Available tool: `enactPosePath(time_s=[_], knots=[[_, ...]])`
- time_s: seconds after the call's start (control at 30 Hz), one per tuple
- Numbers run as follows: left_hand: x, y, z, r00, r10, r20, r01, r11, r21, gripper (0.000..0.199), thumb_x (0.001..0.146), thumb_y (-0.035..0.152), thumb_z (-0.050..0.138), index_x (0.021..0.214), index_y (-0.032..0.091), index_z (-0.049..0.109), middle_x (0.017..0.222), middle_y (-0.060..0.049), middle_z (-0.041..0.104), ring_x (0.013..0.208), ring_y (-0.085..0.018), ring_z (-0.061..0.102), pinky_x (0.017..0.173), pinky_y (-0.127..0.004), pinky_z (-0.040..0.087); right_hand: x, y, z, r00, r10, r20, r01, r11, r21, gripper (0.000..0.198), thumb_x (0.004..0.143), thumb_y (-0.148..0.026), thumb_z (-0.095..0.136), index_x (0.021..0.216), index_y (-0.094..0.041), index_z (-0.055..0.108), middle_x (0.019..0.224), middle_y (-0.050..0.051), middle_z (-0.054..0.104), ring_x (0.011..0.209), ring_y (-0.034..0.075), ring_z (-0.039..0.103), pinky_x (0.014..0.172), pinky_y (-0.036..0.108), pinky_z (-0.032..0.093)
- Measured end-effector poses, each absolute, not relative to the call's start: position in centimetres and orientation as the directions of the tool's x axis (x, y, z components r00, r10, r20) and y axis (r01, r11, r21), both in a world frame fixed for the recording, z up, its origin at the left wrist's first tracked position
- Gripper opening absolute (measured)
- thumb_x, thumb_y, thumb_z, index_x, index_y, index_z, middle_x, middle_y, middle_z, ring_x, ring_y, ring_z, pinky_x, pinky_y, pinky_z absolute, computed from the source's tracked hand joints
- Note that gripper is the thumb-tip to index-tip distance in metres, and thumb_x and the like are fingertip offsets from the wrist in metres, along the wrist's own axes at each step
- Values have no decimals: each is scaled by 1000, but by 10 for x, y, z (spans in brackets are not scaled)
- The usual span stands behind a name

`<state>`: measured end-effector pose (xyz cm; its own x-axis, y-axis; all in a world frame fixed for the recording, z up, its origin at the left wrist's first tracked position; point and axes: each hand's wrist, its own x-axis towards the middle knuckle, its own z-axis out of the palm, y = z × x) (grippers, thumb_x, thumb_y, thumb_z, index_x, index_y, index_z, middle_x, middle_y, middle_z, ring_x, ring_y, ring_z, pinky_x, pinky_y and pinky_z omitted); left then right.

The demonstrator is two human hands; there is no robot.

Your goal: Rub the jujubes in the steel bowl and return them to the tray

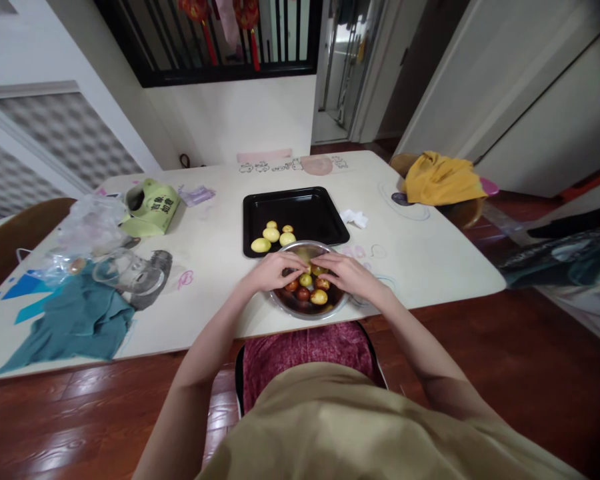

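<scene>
A round metal bowl (309, 315) stands at the near edge of the table, holding several jujubes (319, 297), some red-brown and some yellow-green. My left hand (275, 270) reaches over its left rim, thumb and fingers drawn together at a yellow-green jujube near the middle. From the right side my right hand (349, 272) comes in, its fingers bent down onto the fruit there; the fingertips partly hide what they hold. Just behind the bowl lies a black baking tray (305, 208), with several pale yellow-green jujubes (271, 235) in its front left part.
At the left are a teal cloth (80, 320), a clear glass jug (135, 273) lying on its side, plastic bags (93, 223) and a green box (155, 207). A crumpled white tissue (354, 218) lies right of the tray. Yellow cloth (443, 179) drapes a chair at the right.
</scene>
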<state>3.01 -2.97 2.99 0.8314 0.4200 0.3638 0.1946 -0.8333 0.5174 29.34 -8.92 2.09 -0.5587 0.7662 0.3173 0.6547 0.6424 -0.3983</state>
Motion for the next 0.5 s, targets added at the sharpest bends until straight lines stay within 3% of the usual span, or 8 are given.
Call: enactPosePath(time_s=[0.33,0.5], knots=[[29,-29,29,831,418,366,205,-843,498,23,103,24,60,109,21,82,116,-7,83,111,-23,78,101,-36,60,294,-91,19,-539,751,381,641,659,-393,34,98,-13,66,129,-21,76,128,12,78,117,30,76,104,47,64],[30,-30,30,824,405,397,166,-842,514,23,103,23,60,109,21,82,115,-8,82,110,-23,78,100,-38,61,300,-104,23,-508,703,498,574,707,-413,27,104,-25,63,127,-23,77,122,11,80,114,27,76,102,47,64]])
